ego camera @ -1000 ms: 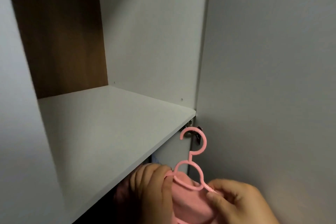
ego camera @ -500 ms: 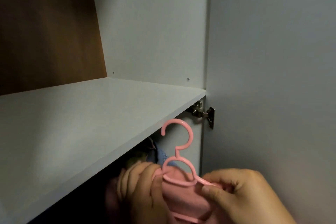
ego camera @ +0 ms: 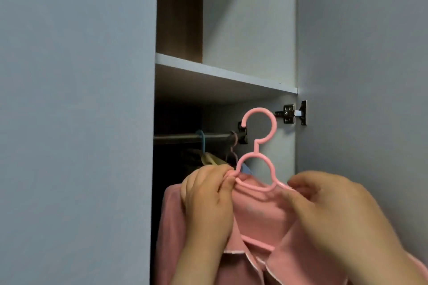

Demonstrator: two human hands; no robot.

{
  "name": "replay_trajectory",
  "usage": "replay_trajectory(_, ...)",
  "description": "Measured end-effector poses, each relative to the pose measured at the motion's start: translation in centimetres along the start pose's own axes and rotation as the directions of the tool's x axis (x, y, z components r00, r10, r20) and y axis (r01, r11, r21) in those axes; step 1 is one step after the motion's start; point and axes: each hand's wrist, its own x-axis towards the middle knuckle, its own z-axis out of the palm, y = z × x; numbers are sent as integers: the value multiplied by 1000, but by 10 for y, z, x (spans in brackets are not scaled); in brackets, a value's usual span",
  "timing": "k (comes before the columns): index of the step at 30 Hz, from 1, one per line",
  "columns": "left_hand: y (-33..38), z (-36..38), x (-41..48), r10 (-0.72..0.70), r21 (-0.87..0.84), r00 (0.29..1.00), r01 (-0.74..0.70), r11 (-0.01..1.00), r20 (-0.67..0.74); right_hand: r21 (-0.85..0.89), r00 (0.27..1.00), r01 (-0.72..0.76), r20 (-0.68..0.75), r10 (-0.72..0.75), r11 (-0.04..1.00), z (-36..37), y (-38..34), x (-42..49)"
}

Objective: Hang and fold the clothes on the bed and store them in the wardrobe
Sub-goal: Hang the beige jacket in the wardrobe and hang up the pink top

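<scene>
- The pink shirt [ego camera: 261, 215] hangs on a pink hanger [ego camera: 257, 110]. It is held up in front of the open wardrobe [ego camera: 250, 30], in the lower part under the shelf [ego camera: 222, 74].
- The shirt's collar sits at the neck of the hanger. The rest of the shirt drops down past the bottom of the picture.
- The hanger stands upright. Its round hook is up in the air, with the open tip pointing left.
- The hook is not round the rail [ego camera: 180, 139]. It sits a bit higher than the rail, close to the rail's right end.
- The left hand [ego camera: 206, 199] pinches the left side of the hanger, with some shirt cloth under its curled fingers.
- The right hand [ego camera: 335, 210] holds the right side of the hanger. Its fingers are bent around the thin pink bar and the cloth there.
- The rail runs across the dark space under the shelf.
- A blue hanger [ego camera: 202, 140] is hooked over the rail, and something yellowish [ego camera: 209, 160] hangs from it.
- Another pink hook [ego camera: 233, 143] is on the rail near its right end.
- A bit of blue cloth [ego camera: 246, 170] shows through the loop of the held hanger.
- The shelf is white. Above it the back wall is brown [ego camera: 179, 18].
- A metal hinge [ego camera: 289, 114] sits just under the right end of the shelf and joins the open door [ego camera: 361, 65].
- A wide grey panel [ego camera: 76, 99] fills the left side.
</scene>
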Motion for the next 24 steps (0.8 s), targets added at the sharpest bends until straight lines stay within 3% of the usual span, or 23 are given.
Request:
replay_trajectory(3,11,-10,-19,-30,126,996,19,992,86,36,999,-46,13,46,998,7,12,-27)
replay_trajectory(6,17,-23,-23,-21,230,996,-1,973,92,152,996,-77,49,70,985,2,23,-48)
replay_trajectory(10,13,-34,-13,-108,285,993,90,954,50,181,993,-80,102,62,980,-10,30,-50)
replay_trajectory(14,8,-33,0,-179,157,982,187,970,-65,203,988,-61,149,31,977,-5,25,-38)
replay_trajectory(18,-2,-24,21,-298,9,949,300,954,-104,199,993,-100,75,86,975,11,14,-21)
replay_trajectory(20,-8,-18,35,-444,-171,884,420,891,-143,195,991,-109,93,92,975,20,8,-14)
replay_trajectory(24,-24,1,59,-677,-477,671,508,717,-303,189,998,-49,51,40,981,46,-1,2)
